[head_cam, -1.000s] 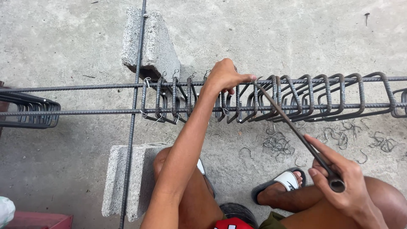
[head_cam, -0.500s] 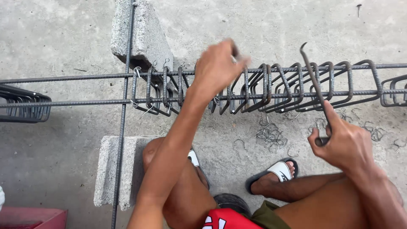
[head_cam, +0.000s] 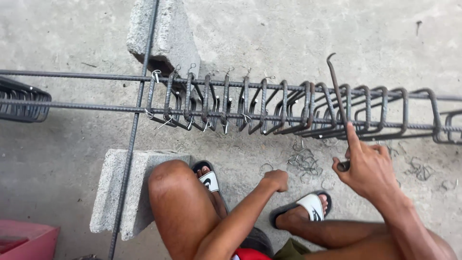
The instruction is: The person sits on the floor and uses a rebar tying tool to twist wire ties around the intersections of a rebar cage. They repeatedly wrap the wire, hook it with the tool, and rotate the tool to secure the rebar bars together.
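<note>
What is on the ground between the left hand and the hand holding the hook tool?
In the head view, a small pile of loose tie wire pieces lies on the concrete between the left hand and the right hand, which holds the hook tool.

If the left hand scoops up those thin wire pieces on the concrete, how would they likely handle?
The wire pieces lie in a loose tangled pile, so they would probably snag and lift as a clump. They look thin and bent, so likely light and easily deformed, unlike the rigid rebar stirrups. The left hand sits close beside them; strays may slip through fingers.
</note>
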